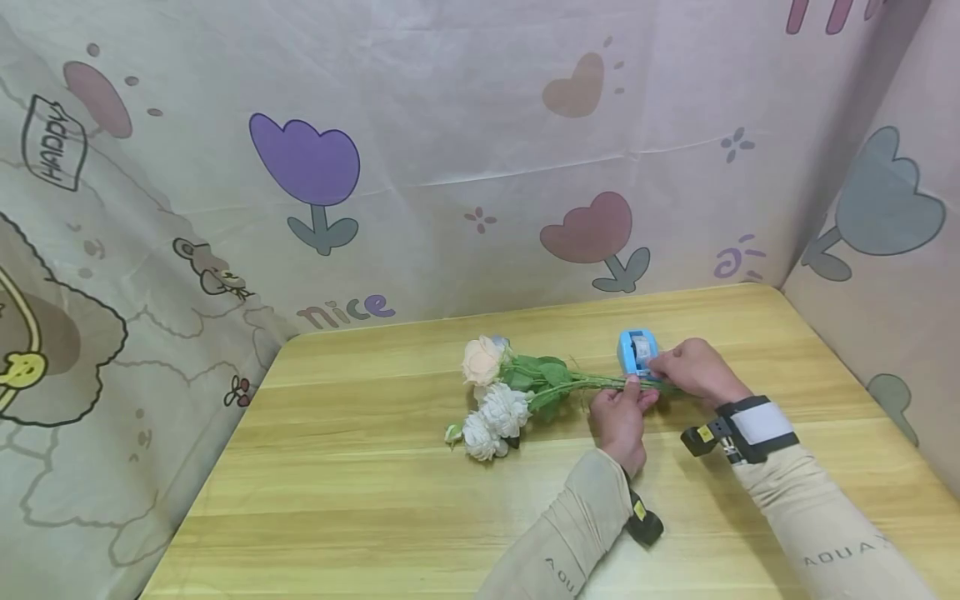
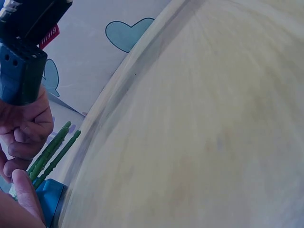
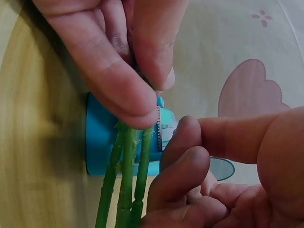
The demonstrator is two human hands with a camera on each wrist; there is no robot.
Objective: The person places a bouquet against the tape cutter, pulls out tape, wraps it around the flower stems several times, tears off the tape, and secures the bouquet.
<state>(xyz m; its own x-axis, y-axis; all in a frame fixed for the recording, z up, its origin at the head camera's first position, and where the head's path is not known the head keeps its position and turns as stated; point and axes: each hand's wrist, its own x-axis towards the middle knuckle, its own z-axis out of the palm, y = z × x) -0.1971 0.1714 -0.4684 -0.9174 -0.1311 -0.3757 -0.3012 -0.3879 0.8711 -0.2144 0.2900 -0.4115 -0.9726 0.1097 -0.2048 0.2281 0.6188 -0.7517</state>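
A bunch of flowers lies on the table: a pale peach rose point(image 1: 482, 360), white blooms point(image 1: 504, 408) and a small bud point(image 1: 453, 432), heads to the left. My left hand point(image 1: 619, 421) grips their green stems point(image 3: 127, 175) between thumb and fingers close to the cut ends. Just behind the stems stands a blue tape dispenser point(image 1: 627, 348) with a toothed cutter. Curled at its front, my right hand point(image 1: 701, 371) has thumb and finger tips together on the tape point(image 3: 167, 133); the fingertips partly hide the tape's end.
The wooden table point(image 1: 360, 500) ends at a patterned cloth backdrop point(image 1: 450, 167) behind, with more cloth on both sides. Green leaves point(image 1: 551, 371) spread between blooms and stems. A wrist camera point(image 1: 645, 521) is strapped to the left arm, another point(image 1: 701, 439) to the right.
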